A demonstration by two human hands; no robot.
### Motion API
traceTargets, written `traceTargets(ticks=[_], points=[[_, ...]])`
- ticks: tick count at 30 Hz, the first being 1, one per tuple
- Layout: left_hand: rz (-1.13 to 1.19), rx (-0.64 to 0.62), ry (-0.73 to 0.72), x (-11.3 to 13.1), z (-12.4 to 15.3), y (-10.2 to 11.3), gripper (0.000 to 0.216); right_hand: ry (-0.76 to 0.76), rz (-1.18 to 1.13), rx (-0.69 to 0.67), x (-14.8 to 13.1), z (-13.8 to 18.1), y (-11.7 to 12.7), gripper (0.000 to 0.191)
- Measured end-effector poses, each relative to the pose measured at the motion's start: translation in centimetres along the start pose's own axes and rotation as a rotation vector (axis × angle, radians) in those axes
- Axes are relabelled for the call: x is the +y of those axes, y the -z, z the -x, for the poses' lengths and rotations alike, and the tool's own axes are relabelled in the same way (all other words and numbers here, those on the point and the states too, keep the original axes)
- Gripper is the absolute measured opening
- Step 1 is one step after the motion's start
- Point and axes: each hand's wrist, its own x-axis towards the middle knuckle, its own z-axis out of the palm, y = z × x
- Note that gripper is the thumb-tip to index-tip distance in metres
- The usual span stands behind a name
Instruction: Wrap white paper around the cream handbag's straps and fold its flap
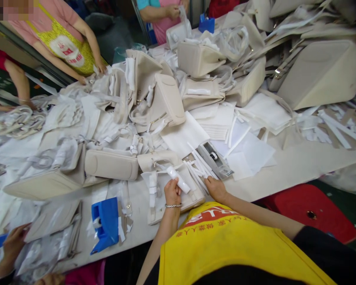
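Observation:
My left hand point(172, 192), with a bracelet on its wrist, is closed on a white wrapped handle point(178, 179) of a cream bag point(186, 196) that lies at the table's near edge. My right hand point(215, 187) rests beside the bag, its fingers reaching into a bunch of white paper strips point(197, 168). Whether those fingers pinch a strip is hidden. A grey tape dispenser point(215, 159) lies just beyond the right hand.
Cream bags point(166, 103) and white wrapping sheets point(249, 152) are piled over the table. A blue tape dispenser point(105, 223) stands near left. A red stool point(311, 211) sits at right. Other people's hands work at the far left, the top and the bottom left point(13, 239).

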Motion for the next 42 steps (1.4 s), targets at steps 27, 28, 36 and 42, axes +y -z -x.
traceTargets(ticks=[27,28,36,42], points=[[0.028,0.004,0.037,0.2,0.0,0.3,0.029,-0.122,0.018,-0.101,-1.8,-4.2,2.1,0.024],[0.026,0.005,0.038,0.2,0.0,0.3,0.029,-0.126,0.015,-0.099,-1.8,-4.2,2.4,0.024],[0.032,0.005,0.041,0.1,-0.1,0.3,0.028,-0.369,-0.095,-0.042,0.9,-3.6,5.8,0.025],[0.03,0.003,0.043,0.0,-0.2,0.2,0.028,-0.461,-0.485,-0.086,3.6,-3.1,6.1,0.02]])
